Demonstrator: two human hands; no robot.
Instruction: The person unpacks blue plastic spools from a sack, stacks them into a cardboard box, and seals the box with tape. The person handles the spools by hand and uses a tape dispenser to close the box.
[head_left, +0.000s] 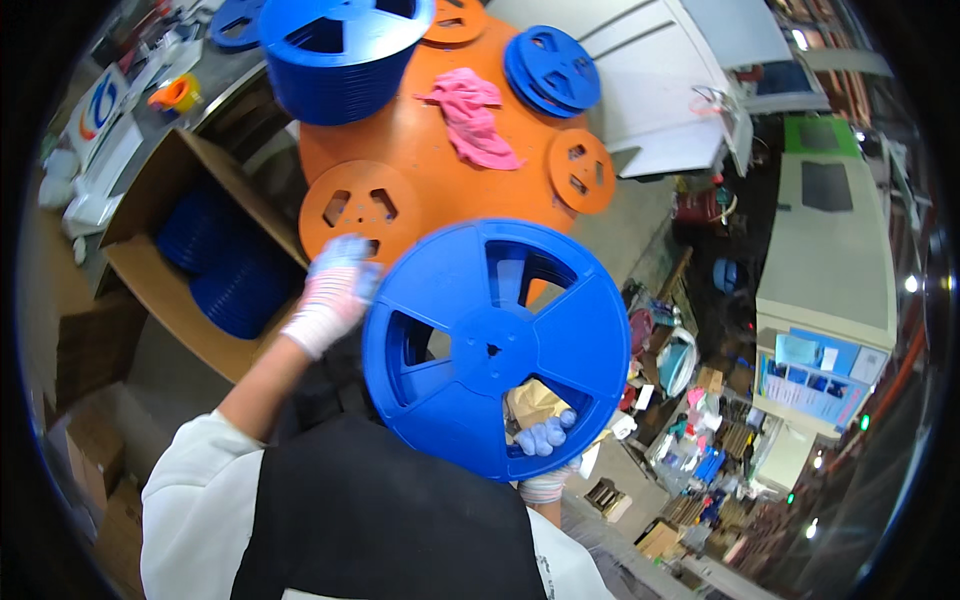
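A large blue plastic reel (491, 349) with window-like cutouts is tilted up in front of my chest. My right hand (544, 435), in a striped glove with pale blue fingertips, grips its lower right part, with fingers showing through a cutout. At the reel's left rim is my left hand (337, 289), gloved the same way and slightly blurred. It appears to hold nothing, with its fingers apart over the edge of an orange disc (360, 199) with cutouts; whether it touches the reel or disc I cannot tell.
Beyond the reel lies an orange table (420, 142) bearing a pink cloth (476, 120), a tall blue reel stack (337, 82), smaller blue reels (555, 71) and another orange disc (581, 171). An open cardboard box (217, 161) at left holds blue reels (232, 289).
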